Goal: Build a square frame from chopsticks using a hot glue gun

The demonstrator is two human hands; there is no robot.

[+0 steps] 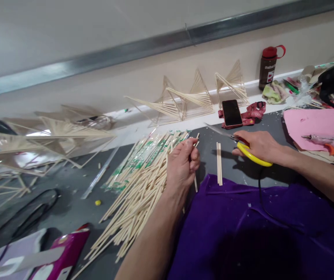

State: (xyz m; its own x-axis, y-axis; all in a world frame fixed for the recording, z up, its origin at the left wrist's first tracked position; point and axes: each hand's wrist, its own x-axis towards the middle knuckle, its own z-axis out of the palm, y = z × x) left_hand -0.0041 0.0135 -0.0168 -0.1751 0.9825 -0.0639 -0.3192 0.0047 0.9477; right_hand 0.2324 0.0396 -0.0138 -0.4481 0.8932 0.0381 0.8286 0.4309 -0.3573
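My left hand (pixel 183 163) is closed around one or more thin wooden chopsticks (pixel 197 137), whose tips stick out past the thumb. How many are in the fist is hidden. On the right, a pair of scissors (pixel 254 156) with yellow handles sits in my right hand (pixel 253 146), the blades pointing left and away from me. Between the two hands, a few chopsticks (pixel 219 163) lie side by side on the dark table. A large loose pile of chopsticks (pixel 138 202) spreads beside and under my left forearm, next to clear wrappers with green print (pixel 143 155).
Stick frames (pixel 181 101) stand along the wall, with more at the left. A phone (pixel 232 112) lies on a red lanyard (pixel 253 113). A dark bottle (pixel 267 72) stands behind. At the right, a glue gun (pixel 333 146) rests on pink sheets (pixel 315 122). Purple cloth (pixel 228 217) covers the front.
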